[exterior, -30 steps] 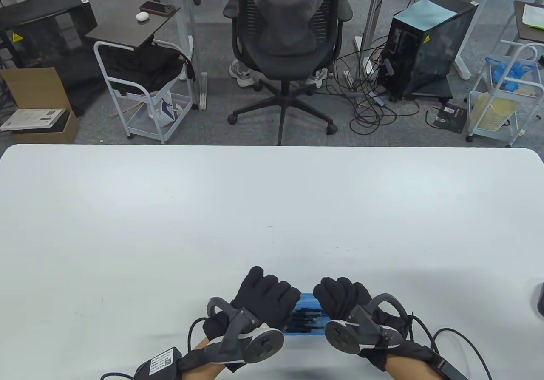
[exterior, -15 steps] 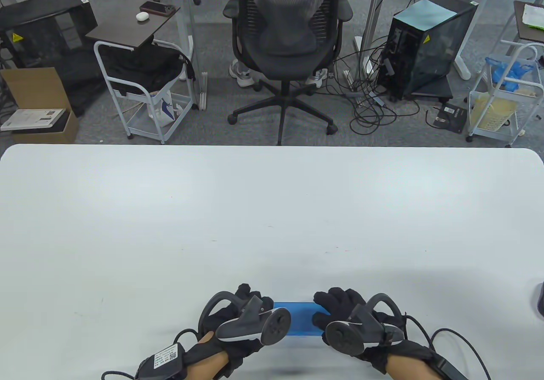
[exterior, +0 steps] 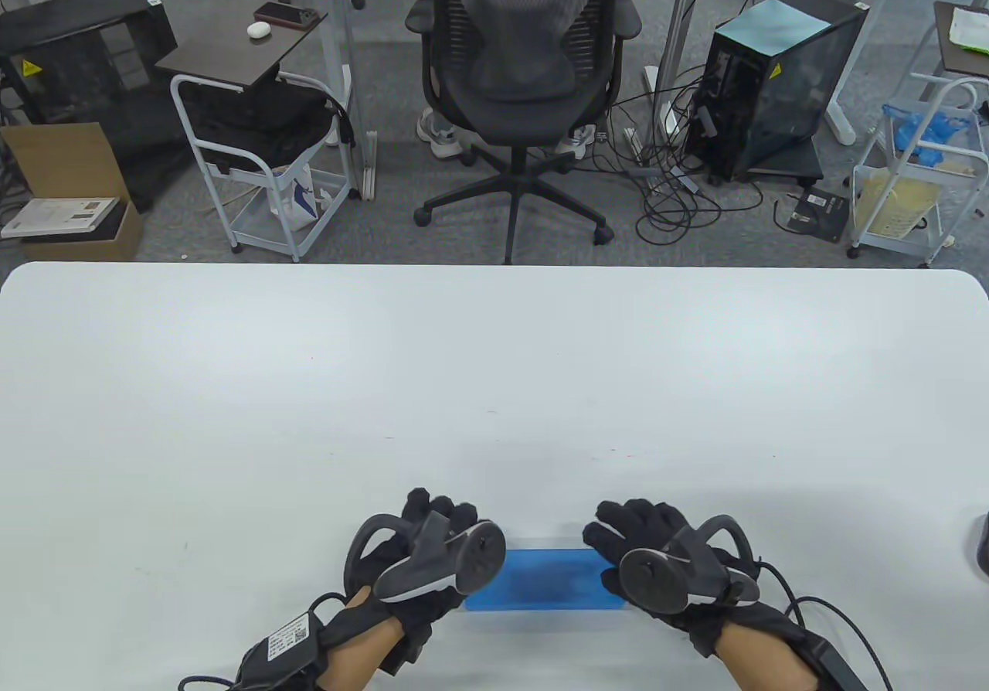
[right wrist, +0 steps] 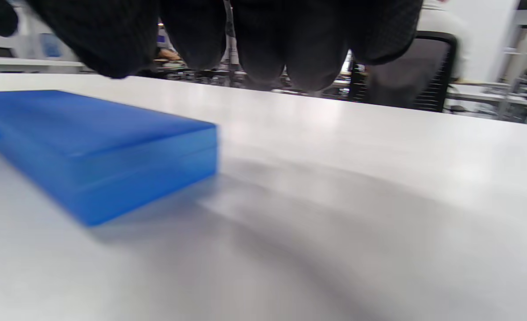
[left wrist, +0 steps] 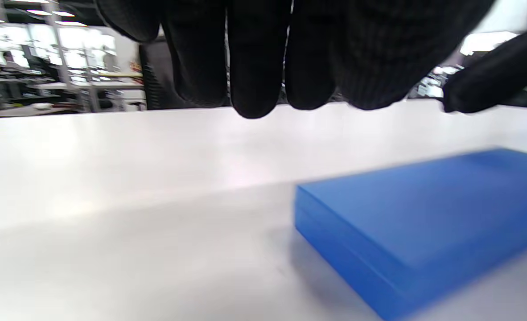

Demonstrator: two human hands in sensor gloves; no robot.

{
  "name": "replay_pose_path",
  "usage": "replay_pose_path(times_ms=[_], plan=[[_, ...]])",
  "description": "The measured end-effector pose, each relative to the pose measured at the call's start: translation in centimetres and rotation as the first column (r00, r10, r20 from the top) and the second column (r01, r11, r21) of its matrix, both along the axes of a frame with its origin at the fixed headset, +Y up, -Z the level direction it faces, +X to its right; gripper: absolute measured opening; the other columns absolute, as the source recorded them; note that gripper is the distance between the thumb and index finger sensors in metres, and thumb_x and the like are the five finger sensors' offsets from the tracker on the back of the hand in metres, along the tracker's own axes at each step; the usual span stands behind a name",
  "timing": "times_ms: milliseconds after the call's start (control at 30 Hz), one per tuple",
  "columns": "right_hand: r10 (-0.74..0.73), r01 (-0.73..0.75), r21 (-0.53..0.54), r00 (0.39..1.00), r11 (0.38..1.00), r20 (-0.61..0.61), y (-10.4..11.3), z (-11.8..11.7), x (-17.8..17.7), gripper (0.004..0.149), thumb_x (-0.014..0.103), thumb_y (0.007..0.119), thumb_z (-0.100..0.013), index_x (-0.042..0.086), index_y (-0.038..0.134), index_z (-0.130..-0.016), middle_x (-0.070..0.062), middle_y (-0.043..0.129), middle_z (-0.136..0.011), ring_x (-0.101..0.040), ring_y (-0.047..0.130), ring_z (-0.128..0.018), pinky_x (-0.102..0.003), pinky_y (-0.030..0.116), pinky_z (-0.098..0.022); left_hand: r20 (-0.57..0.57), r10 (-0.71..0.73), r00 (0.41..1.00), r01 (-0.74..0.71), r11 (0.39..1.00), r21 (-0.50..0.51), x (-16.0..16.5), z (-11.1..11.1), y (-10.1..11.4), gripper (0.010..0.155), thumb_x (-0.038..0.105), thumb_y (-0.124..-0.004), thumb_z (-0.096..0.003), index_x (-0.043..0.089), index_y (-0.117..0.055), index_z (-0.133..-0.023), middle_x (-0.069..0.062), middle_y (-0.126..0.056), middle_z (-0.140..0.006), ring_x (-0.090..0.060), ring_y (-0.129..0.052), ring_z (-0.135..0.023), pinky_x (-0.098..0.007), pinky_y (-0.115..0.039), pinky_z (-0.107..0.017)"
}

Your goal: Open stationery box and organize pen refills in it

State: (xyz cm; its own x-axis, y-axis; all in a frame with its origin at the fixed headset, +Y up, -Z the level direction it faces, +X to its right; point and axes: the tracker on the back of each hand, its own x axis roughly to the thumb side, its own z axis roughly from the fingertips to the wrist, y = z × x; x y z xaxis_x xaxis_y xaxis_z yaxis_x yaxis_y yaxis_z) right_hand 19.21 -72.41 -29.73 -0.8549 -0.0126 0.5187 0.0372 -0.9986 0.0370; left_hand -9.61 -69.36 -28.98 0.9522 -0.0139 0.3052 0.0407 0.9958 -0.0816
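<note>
hidden: refills not visible, stationery box (exterior: 550, 579) lid down; both box ends tucked under the trackers in table view; wrist views blurred
count: one blue box, two gloved hands
box axis: lies flat, long axis left-right across the frame, bottom centre of the white table (exterior: 494, 366)
left hand (exterior: 421, 559): at the box's left end, fingers hang loose off the table, holds nothing
right hand (exterior: 664, 559): at the right end, fingers loosely curled, nothing in grasp
</note>
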Motion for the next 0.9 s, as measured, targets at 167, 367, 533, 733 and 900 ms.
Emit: replay_pose_path(times_ms=[167,367,533,733,900], plan=[[-0.02,0.027,-0.028,0.976,0.999,0.218,-0.5,-2.7,4.2,0.075,0.051,0.076,-0.05,0.02,0.055,-0.114,-0.028,0.056,-0.122,-0.055,0.068,-0.103,-0.065,0.063,-0.072,-0.209,0.042,0.977,-0.037,0.999,0.029,-4.0,-2.1,0.4,0.072,0.052,-0.076,-0.0534,0.032,-0.051,-0.118,-0.002,-0.053,-0.13,-0.042,-0.053,-0.121,-0.064,-0.038,-0.088],[-0.094,0.1,0.002,0.931,0.995,0.352,-0.7,-3.9,7.2,0.079,0.053,0.075,-0.05,0.018,0.05,-0.116,-0.03,0.054,-0.122,-0.057,0.066,-0.103,-0.065,0.062,-0.072,-0.372,0.117,0.921,-0.119,0.993,0.018,-7.8,-4.1,-0.1,0.076,0.052,-0.075,-0.054,0.033,-0.043,-0.12,-0.002,-0.044,-0.132,-0.042,-0.044,-0.123,-0.065,-0.032,-0.089],[-0.152,0.168,-0.004,0.897,0.986,0.416,-0.8,-4.3,8.9,0.08,0.054,0.074,-0.05,0.017,0.048,-0.117,-0.03,0.055,-0.121,-0.057,0.066,-0.104,-0.065,0.062,-0.072,-0.42,0.111,0.901,-0.13,0.991,-0.016,-9.1,-4.8,-0.7,0.075,0.052,-0.076,-0.0538,0.034,-0.044,-0.12,-0.002,-0.044,-0.132,-0.042,-0.045,-0.124,-0.065,-0.032,-0.089],[-0.213,0.248,-0.025,0.874,0.968,0.437,-1.0,-4.5,9.7,0.08,0.054,0.074,-0.05,0.018,0.048,-0.117,-0.031,0.054,-0.122,-0.057,0.065,-0.103,-0.066,0.061,-0.072,-0.419,0.108,0.901,-0.129,0.991,-0.022,-9.0,-4.6,-0.8,0.076,0.052,-0.076,-0.0537,0.033,-0.044,-0.12,-0.002,-0.045,-0.132,-0.042,-0.046,-0.123,-0.065,-0.032,-0.089],[-0.223,0.264,-0.038,0.874,0.964,0.432,-1.0,-4.5,9.6,0.08,0.054,0.074,-0.05,0.018,0.048,-0.117,-0.031,0.055,-0.121,-0.058,0.065,-0.103,-0.066,0.061,-0.072,-0.413,0.088,0.906,-0.11,0.994,-0.029,-8.8,-4.6,-1.0,0.076,0.052,-0.076,-0.0538,0.032,-0.044,-0.12,-0.003,-0.046,-0.132,-0.042,-0.047,-0.123,-0.065,-0.033,-0.088]])
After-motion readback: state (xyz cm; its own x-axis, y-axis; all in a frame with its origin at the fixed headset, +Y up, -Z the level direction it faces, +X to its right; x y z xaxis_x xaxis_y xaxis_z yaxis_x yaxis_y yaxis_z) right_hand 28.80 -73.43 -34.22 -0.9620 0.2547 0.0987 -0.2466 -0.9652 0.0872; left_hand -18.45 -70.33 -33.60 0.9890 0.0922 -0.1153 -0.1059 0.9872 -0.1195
